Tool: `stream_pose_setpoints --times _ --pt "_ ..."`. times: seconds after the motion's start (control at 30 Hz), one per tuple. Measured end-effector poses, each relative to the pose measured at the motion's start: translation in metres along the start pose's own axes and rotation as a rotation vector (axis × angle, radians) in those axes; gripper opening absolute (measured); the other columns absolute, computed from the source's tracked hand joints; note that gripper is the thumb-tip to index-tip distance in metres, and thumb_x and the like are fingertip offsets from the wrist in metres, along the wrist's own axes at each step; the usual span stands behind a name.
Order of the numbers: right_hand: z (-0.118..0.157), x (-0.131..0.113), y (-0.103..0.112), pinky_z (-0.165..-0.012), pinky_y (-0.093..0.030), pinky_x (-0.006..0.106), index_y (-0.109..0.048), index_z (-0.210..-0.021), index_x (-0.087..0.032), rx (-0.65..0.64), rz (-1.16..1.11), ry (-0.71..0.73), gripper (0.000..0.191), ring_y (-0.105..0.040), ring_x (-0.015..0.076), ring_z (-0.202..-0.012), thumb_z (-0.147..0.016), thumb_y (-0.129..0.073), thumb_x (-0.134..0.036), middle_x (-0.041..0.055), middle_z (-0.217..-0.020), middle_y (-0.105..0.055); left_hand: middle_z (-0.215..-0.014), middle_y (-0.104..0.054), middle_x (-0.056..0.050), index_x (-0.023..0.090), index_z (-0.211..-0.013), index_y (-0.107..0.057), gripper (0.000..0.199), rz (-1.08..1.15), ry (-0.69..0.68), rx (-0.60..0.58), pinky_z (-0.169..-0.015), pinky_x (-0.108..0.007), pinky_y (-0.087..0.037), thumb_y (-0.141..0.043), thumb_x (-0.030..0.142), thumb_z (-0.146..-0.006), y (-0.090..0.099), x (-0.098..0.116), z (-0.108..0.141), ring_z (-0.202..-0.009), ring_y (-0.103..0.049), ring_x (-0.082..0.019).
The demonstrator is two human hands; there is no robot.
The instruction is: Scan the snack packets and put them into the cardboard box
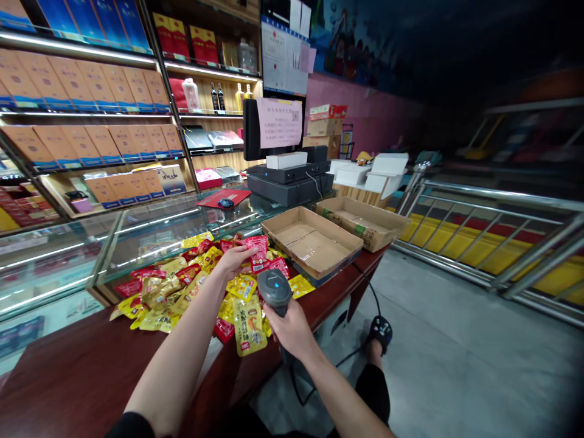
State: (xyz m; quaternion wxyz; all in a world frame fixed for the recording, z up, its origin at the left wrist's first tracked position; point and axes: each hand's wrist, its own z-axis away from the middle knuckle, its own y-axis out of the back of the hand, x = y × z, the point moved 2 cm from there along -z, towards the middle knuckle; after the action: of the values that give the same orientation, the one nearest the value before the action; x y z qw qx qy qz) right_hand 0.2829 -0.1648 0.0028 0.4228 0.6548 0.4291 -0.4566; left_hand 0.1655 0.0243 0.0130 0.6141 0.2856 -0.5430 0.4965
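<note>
My right hand [292, 331] is wrapped round the handle of a dark grey barcode scanner [275, 289], which has a small blue light on top. With its fingers and thumb, my left hand [232, 261] grips a red snack packet [258, 248] just beyond the scanner's head. Beneath and around both hands lies a loose pile of yellow, gold and red snack packets [159, 292] on the counter. A pale yellow packet [249, 325] rests at the pile's near edge, left of the scanner.
An open cardboard tray [314, 240] sits right of the pile, with a second cardboard box [360, 222] behind it. Farther back stand a monitor [250, 131] and a mouse [225, 203] on a red mat. The scanner's black cable [347, 359] hangs beside the wooden counter [59, 377].
</note>
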Motion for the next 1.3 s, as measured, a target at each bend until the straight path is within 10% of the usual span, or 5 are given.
stream_pose_setpoints --times 0.57,0.77,1.3 --pt "-0.006 0.008 0.002 -0.071 -0.052 0.032 -0.065 -0.091 -0.017 0.049 -0.077 -0.018 0.027 -0.065 0.022 -0.079 -0.072 -0.061 -0.035 0.0053 -0.079 -0.07 -0.088 -0.071 -0.007 0.017 -0.09 -0.069 0.042 -0.024 -0.01 -0.001 -0.062 -0.029 -0.054 -0.083 0.035 -0.054 -0.007 0.002 0.005 -0.073 -0.066 -0.018" --pt "-0.052 0.007 0.033 -0.085 -0.048 0.035 -0.065 -0.095 -0.015 0.221 -0.293 -0.145 0.033 -0.064 0.022 -0.09 -0.065 -0.065 -0.029 0.0057 -0.093 -0.071 -0.086 -0.071 -0.006 0.018 -0.087 -0.07 0.038 -0.026 0.017 -0.082 -0.063 -0.028 -0.054 -0.082 0.036 -0.057 -0.023 -0.003 0.004 -0.069 -0.065 -0.016" --pt "-0.168 0.017 0.132 -0.078 -0.054 0.03 -0.057 -0.079 -0.017 0.014 -0.837 -0.353 0.018 -0.069 0.0207 -0.088 -0.063 -0.063 -0.014 0.0071 -0.086 -0.072 -0.091 -0.071 -0.011 0.013 -0.091 -0.07 0.03 -0.02 0.105 -0.227 -0.066 -0.028 -0.055 -0.079 0.02 -0.063 -0.11 0.031 -0.08 -0.073 -0.067 -0.018"
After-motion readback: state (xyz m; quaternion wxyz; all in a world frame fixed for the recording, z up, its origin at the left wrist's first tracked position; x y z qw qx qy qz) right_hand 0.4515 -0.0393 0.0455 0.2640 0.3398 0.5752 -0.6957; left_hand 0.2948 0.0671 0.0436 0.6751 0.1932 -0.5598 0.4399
